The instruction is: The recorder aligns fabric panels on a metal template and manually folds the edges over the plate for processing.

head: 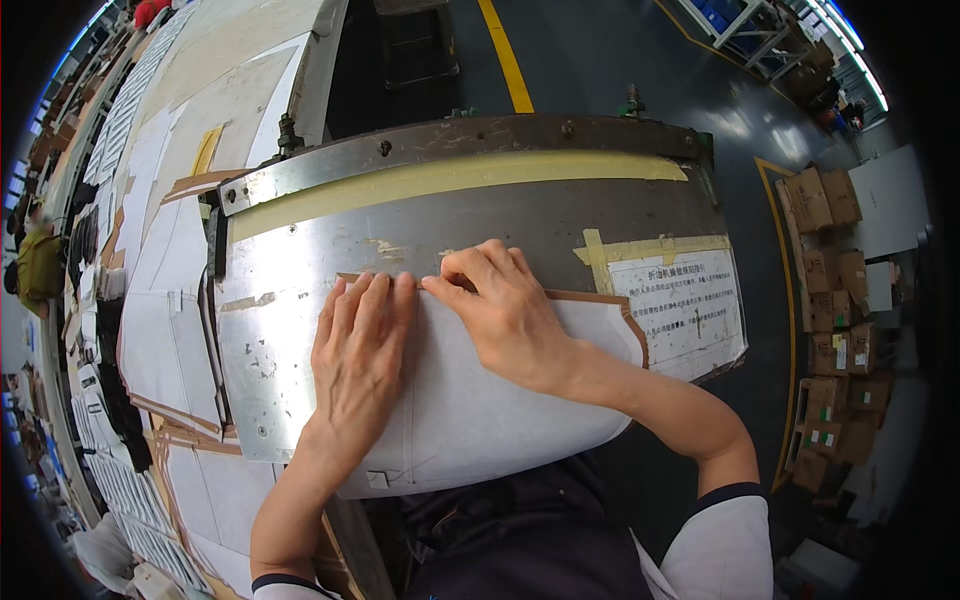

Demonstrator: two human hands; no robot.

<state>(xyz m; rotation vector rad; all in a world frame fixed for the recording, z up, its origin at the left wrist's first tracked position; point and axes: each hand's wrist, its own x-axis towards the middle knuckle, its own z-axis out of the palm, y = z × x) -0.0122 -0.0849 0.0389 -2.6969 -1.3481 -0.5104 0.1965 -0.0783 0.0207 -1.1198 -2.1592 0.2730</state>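
Observation:
Before me a white-backed panel with a narrow brown border lies partly on a metal machine plate; its near side hangs over the front edge towards my lap. My left hand rests flat on it, fingertips along the brown top edge. Close beside those fingers, my right hand is bent, thumb and curled fingers pinching that same edge. A seam runs down the panel between my hands. Near its lower end sits a small square tab with loose thread. My hands hide part of the border.
A dark metal bar crosses the plate's back, with yellow tape before it. A taped sheet with writing lies right. Similar panels pile up on the left table. Cardboard boxes stand right; a person is far left.

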